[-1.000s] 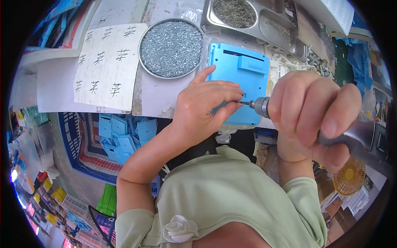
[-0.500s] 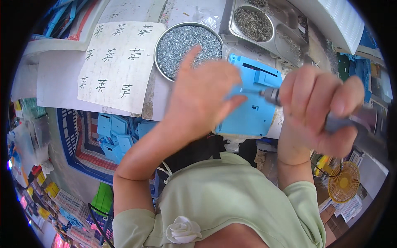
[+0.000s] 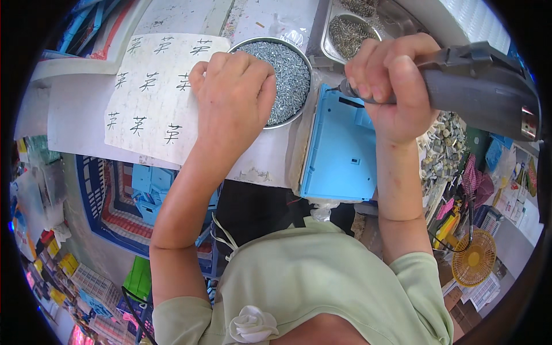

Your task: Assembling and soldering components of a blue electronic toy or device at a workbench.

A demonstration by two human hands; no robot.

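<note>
My right hand (image 3: 397,86) is wrapped round a dark grey electric screwdriver (image 3: 477,86), its body tilted out to the right. The driver's tip is at the far left corner of a light blue plastic panel (image 3: 339,149), which lies flat in front of me. A slot and a small square hole show in the panel. Over the left rim of a round metal bowl of small silver screws (image 3: 290,75), my left hand (image 3: 236,98) is closed with curled fingers. What they hold, if anything, is hidden.
A white sheet with handwritten characters (image 3: 149,109) lies left of the bowl. A metal tray (image 3: 328,43) with more screws stands at the back. Blue plastic parts (image 3: 150,187) fill a blue basket (image 3: 92,195) at the lower left. Small grey pieces (image 3: 443,146) are heaped right of my forearm.
My left hand has moved left, from beside the driver's tip to the bowl's left side, and its fingers have curled in. My right hand has carried the screwdriver up and left to the panel's far corner.
</note>
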